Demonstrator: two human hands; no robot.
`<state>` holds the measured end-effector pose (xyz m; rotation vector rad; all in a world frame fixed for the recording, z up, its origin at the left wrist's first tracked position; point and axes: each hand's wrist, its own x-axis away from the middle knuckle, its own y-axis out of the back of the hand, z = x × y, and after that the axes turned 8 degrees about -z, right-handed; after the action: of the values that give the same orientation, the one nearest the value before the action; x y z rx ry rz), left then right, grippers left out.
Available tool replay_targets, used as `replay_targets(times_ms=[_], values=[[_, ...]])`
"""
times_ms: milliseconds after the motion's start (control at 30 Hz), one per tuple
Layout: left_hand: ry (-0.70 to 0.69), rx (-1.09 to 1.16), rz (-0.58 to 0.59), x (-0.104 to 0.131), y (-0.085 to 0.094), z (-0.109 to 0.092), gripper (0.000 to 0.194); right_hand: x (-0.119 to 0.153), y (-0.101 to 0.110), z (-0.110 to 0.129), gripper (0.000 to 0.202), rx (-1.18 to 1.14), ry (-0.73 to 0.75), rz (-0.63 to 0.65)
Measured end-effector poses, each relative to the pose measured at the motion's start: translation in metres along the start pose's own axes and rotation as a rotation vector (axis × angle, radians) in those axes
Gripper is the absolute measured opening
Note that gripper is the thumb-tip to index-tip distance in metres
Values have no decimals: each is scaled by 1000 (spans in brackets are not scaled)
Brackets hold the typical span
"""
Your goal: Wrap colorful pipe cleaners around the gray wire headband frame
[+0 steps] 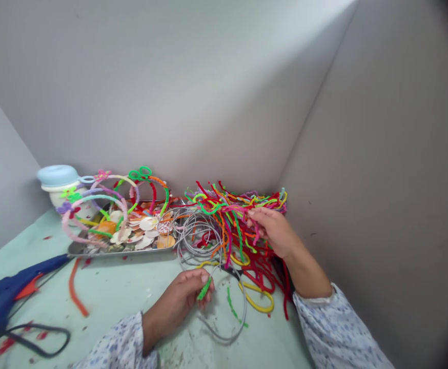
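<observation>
My left hand (187,292) is closed around a short green fuzzy piece of pipe cleaner (204,288). It appears to sit on the end of a grey wire (244,300), which loops out over the table. At the pile of colourful pipe cleaners (227,225), my right hand (272,229) pinches a pink pipe cleaner (257,234) among the tangled strands. A coil of grey wire (199,236) lies between the pile and the tray. Yellow-handled scissors (260,307) rest partly beneath the red strands, and a loose green strip (230,302) lies nearby.
A metal tray (131,252) at the back left holds shells and several fuzzy headbands (166,197). Behind it stands a white container with a light blue lid (58,175). A blue glue gun (27,277) with a dark cord lies left, beside an orange strip (75,292). Grey walls enclose the table.
</observation>
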<state>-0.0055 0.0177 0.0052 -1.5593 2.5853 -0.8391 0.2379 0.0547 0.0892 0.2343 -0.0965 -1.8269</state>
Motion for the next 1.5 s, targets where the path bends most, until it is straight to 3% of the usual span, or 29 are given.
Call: replay_targets(times_ms=[333,567,633,733,867,967,1133,1300,1367,1500], values=[[-6,9,-22,1,-1,-1,18,9,4,16,26,-415,-114,131],[-1,-10,-33,1,-1,-1,18,10,11,21,23,-525,-170,161],[-10,-24,-39,1,0,-2,19,9,11,18,23,-447,-134,140],[-48,-82,-64,1,0,-6,22,9,8,12,25,-136,-89,111],[-110,-173,-92,2,0,-15,28,12,4,8,24,192,-60,261],[-160,-251,-83,0,-1,-19,27,16,2,9,22,284,-18,370],[-280,-536,-147,1,-5,-19,18,22,1,14,15,384,54,440],[-540,-850,-243,8,-18,-28,10,27,-6,13,13,452,107,510],[-568,-839,-228,5,-25,-34,12,30,-10,10,14,471,125,549],[-399,-546,-241,-18,-36,-46,22,35,-21,4,15,584,210,566]])
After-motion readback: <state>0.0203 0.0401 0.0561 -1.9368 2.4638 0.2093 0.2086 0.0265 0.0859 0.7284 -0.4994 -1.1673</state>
